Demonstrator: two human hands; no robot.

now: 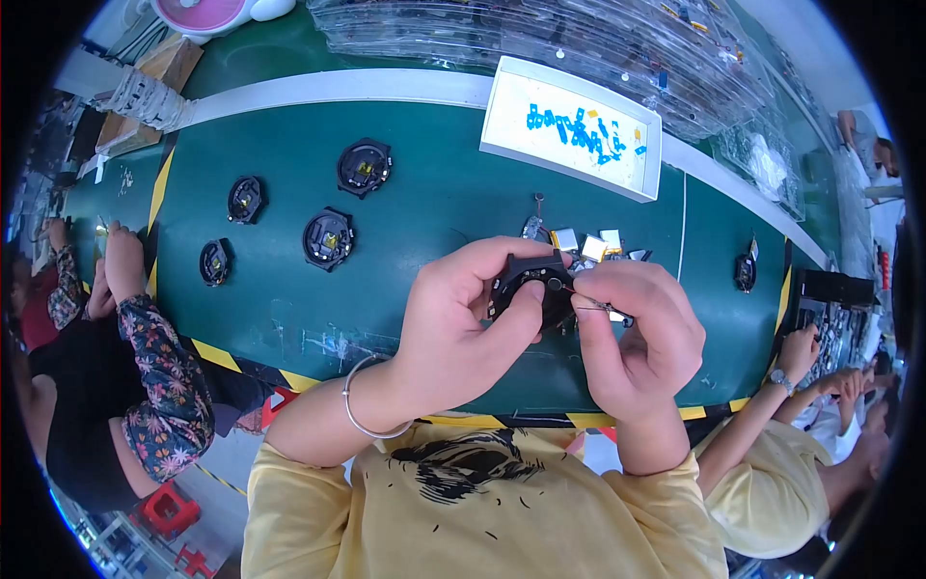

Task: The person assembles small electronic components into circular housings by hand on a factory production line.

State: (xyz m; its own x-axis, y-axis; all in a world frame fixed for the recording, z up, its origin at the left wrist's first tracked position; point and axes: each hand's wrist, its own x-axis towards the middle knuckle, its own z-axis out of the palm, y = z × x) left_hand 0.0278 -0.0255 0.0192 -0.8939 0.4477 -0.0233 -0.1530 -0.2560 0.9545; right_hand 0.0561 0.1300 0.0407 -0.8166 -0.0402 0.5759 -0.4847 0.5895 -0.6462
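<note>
My left hand (449,323) is closed around a round black watch case (516,274), with the thumb laid across its open inner side. Opposite it, my right hand (641,338) pinches a small dark part with thin wires (617,315) at the edge of the case; its exact kind is too small to make out. The fingertips of both hands almost meet and cover much of the case. Just beyond them lies a loose group of small silver batteries (594,247) with yellow ends, partly hidden by my hands.
Several open black watch cases (329,238) lie on the green table (424,207) to the left. A white box (569,159) of small blue parts stands at the back, before stacked clear trays (579,39). Another watch case (746,273) lies right. Co-workers sit on both sides.
</note>
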